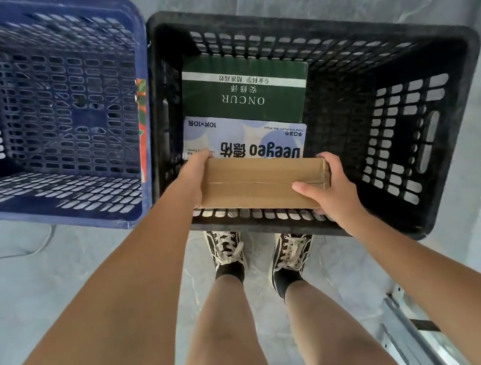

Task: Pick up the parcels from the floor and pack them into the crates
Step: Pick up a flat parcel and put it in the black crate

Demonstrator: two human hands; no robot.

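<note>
Nearest: bare legs and two black-and-cream laced sneakers [227,250] planted on the grey marbled floor [28,300], toes just short of the near wall of the black crate [410,133]. At lower right, a metal rail [406,330] lying on the floor.

Both arms stretched forward and down, converging over the crate's near rim. Left hand [196,178] wrapped round the left end of a brown cardboard box [260,183], fingers curled over the far top corner. Right hand [335,189] clamped on the right end, thumb lying across the top face, fingertips hooked over the end flap. Held roughly level and lengthwise between the two hands, above the crate's near wall and inside its opening.

Long, narrow, plain kraft, with a seam running along the top face and no label showing.

Below and beyond: already in the black crate, a pale blue-and-white pack of wet wipes [244,138], printed "Deeyeo", its near edge hidden under the held box. Touching it on the far side, a dark green box [248,90] marked "ONCUR". Both packed against the crate's left wall; bare slatted bottom along the right half.

Left, rim to rim with the black one, a blue crate [60,117], with a red-and-green printed item [141,109] flat against its right wall. Thin cable [38,247] on the floor near its near corner.
</note>
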